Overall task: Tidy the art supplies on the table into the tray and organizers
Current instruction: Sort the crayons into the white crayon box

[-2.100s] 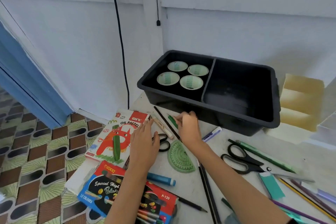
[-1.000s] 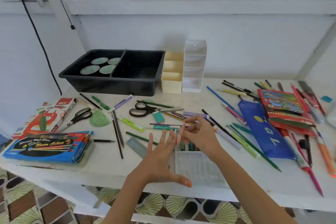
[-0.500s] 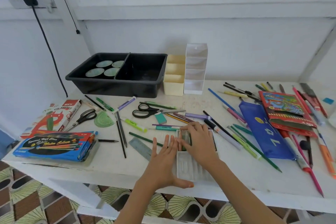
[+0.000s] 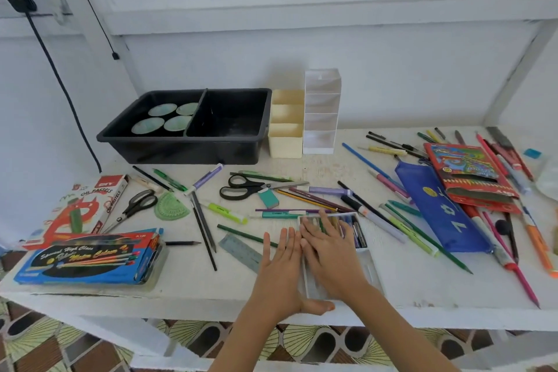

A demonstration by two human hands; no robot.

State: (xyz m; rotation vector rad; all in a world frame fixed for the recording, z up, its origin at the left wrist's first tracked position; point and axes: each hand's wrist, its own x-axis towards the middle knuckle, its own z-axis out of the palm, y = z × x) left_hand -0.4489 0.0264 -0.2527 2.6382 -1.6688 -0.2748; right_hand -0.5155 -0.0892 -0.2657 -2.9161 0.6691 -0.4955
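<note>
A clear plastic crayon case [image 4: 360, 238] lies near the table's front edge, coloured sticks showing at its far end. My right hand [image 4: 329, 248] lies flat on top of the case with straight fingers. My left hand [image 4: 279, 269] sits against the case's left side, fingers straight and thumb along the front edge. At the back stand a black two-compartment tray [image 4: 229, 142] with several tape rolls [image 4: 164, 122] in its left half, a cream organizer [image 4: 285, 139] and a clear organizer [image 4: 320, 112].
Loose pencils, pens, two scissors [image 4: 241, 187], a green protractor [image 4: 171, 205], a ruler [image 4: 241, 251] and an eraser [image 4: 268, 198] lie scattered. Pastel boxes [image 4: 87, 257] sit at left; a blue pencil pouch [image 4: 437, 205] and red pencil pack [image 4: 468, 172] at right.
My view swung from the tray's left end to the table's middle. My right hand went from pinching something over the case to lying flat on it; my left hand closed in beside it.
</note>
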